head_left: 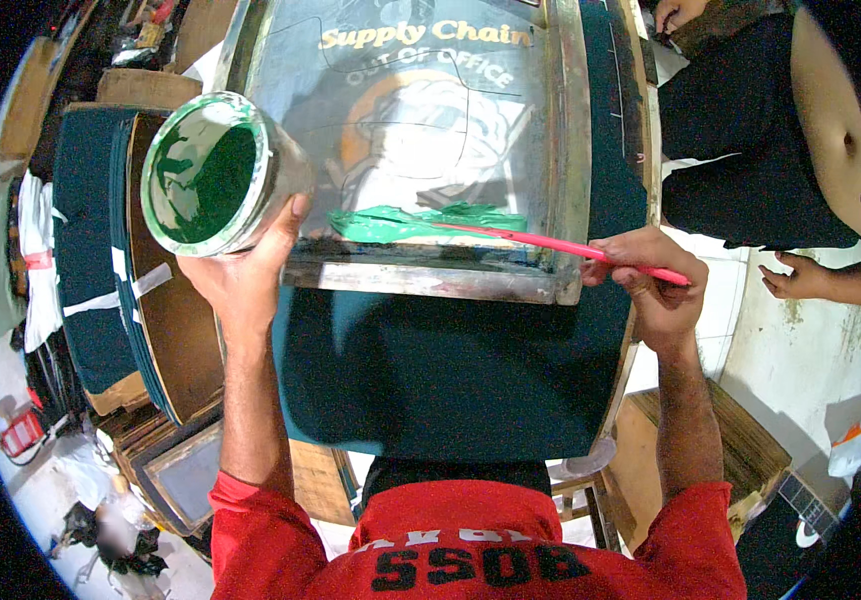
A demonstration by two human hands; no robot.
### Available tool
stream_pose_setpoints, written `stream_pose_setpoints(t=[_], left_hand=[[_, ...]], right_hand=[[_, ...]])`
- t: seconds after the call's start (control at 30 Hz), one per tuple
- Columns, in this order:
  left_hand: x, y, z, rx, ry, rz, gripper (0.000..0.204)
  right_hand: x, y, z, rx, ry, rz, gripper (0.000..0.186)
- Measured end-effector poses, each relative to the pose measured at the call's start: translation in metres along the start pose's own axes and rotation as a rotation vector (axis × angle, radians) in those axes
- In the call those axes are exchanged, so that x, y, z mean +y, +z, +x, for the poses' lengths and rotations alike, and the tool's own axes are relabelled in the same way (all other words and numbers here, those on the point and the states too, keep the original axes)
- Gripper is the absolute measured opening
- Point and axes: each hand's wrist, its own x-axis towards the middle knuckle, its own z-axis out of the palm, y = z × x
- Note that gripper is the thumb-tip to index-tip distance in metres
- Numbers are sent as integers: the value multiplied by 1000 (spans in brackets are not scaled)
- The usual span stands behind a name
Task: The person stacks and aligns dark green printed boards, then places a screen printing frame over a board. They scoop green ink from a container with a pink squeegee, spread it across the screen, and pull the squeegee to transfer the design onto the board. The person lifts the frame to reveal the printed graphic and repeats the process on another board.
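In my left hand (253,265) is a tub of green ink (212,180), tilted so its open mouth and smeared rim face up. My right hand (653,280) grips the handle of a red spatula (560,246). The spatula's far end reaches left into a streak of green ink (380,224), which lies across the near part of a framed printing screen (420,120). Through the mesh show pale lettering and a white and orange design. Beneath the screen is a dark green cloth-covered board (450,375).
On the left stand stacked dark green boards (100,260) with brown edges. Lower left, a framed panel (185,475) leans among wood pieces. At right another person (780,160) in dark shorts sits close, one hand (802,277) near my right side.
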Motion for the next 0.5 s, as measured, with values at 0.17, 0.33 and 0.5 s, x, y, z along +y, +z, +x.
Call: stream_pose_setpoints(t=[0.17, 0.33, 0.5], left_hand=[[4, 12, 4, -144, 13, -45, 70], [1, 21, 8, -124, -1, 1, 72], [5, 19, 12, -113, 11, 8, 73]], right_hand=[[5, -8, -3, 58, 61, 72, 18], [7, 2, 4, 26, 86, 115, 18], [14, 30, 30, -66, -10, 29, 18]])
